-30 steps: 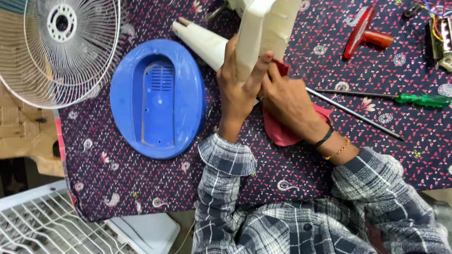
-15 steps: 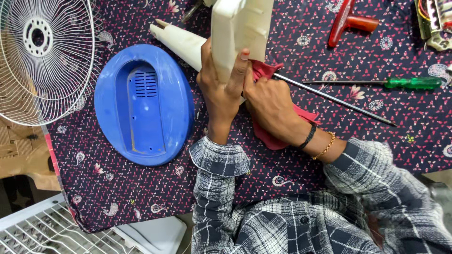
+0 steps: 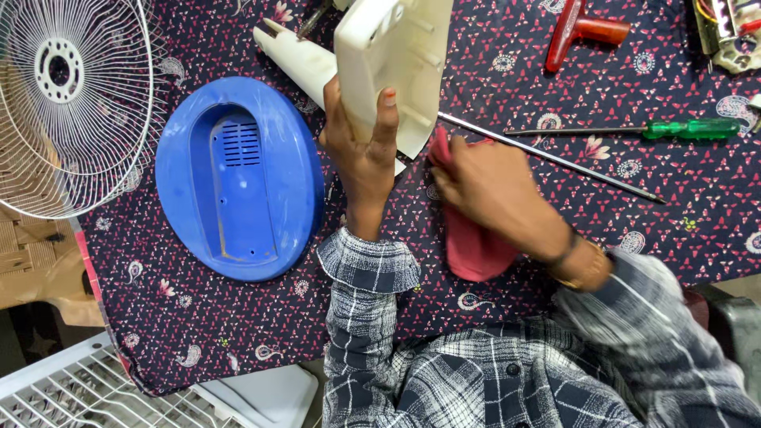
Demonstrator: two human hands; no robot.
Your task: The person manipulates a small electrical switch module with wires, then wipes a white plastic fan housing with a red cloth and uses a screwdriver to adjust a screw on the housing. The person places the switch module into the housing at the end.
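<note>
Cream casing (image 3: 396,67) stays clamped upright in your left hand (image 3: 361,154) over the worktop (image 3: 555,87), while your right hand (image 3: 495,190), closed on the red rag (image 3: 476,246), has slid off it toward you, so wiping pauses.

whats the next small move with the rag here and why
Probably bring the red rag up against the cream panel. The left hand holds the panel upright off the table, and the right hand grips the rag just beside its lower edge.
</note>
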